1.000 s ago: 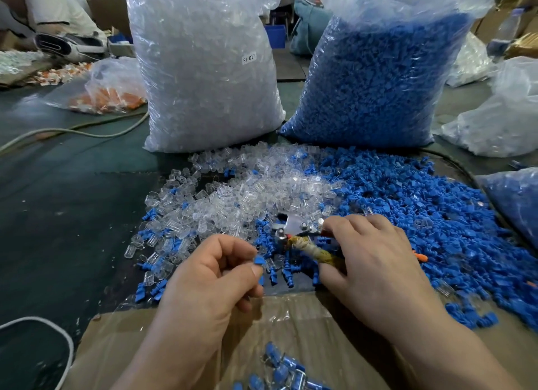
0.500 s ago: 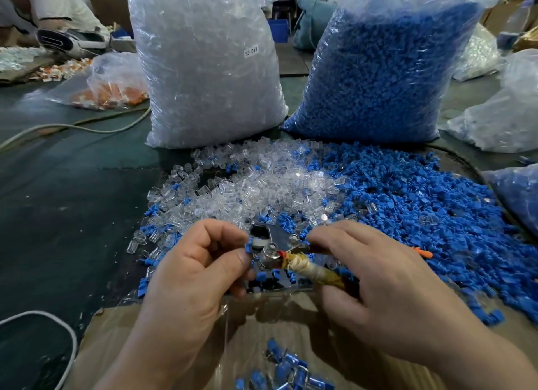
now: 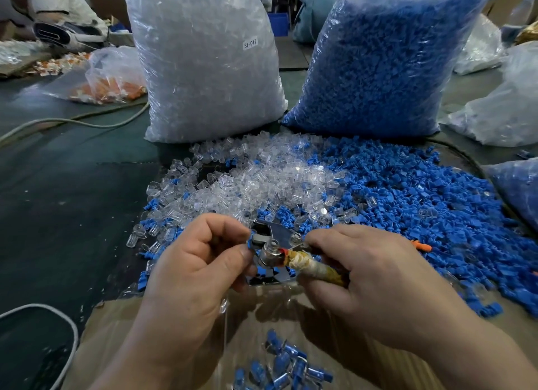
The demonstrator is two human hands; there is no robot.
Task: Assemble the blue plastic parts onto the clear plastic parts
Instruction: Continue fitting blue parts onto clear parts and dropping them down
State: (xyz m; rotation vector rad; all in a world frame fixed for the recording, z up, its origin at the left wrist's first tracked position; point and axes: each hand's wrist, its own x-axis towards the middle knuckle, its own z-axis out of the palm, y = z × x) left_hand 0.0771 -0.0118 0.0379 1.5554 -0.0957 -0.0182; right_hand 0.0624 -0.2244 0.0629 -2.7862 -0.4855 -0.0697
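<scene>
Since a second ago the left hand [image 3: 198, 267] has been brought up and across toward the right hand [image 3: 378, 279], so that both hands now meet at the head of a small metal hand tool [image 3: 269, 254].

Nearest, below the hands, an open brown cardboard box [image 3: 116, 325] lined with clear film is seen, and joined blue-and-clear pieces [image 3: 285, 363] lie inside it. A white cable [image 3: 58, 317] is looped on the dark green bench [image 3: 58, 200] to the left of the box.

A small blue plastic part [image 3: 249, 242] is pinched between the thumb and forefinger of the left hand and held against the left side of the tool's head. The tape-wrapped handle [image 3: 317, 268] of the tool is gripped by the curled fingers of the right hand. A shiny metal plate [image 3: 276, 232] lies just beyond the tool.

Past the hands, loose clear plastic parts [image 3: 262, 180] are heaped ahead and to the left, and loose blue plastic parts [image 3: 422, 203] ahead and to the right, the two mixed where they meet. A small orange piece [image 3: 422, 247] lies just right of the right hand.

Farther off, a tall film bag of clear parts [image 3: 203, 63] bearing a small white label [image 3: 249, 44] stands left of a film bag of blue parts [image 3: 378, 63]. Far to the left, a smaller bag of orange pieces [image 3: 110, 80] lies on the bench.
</scene>
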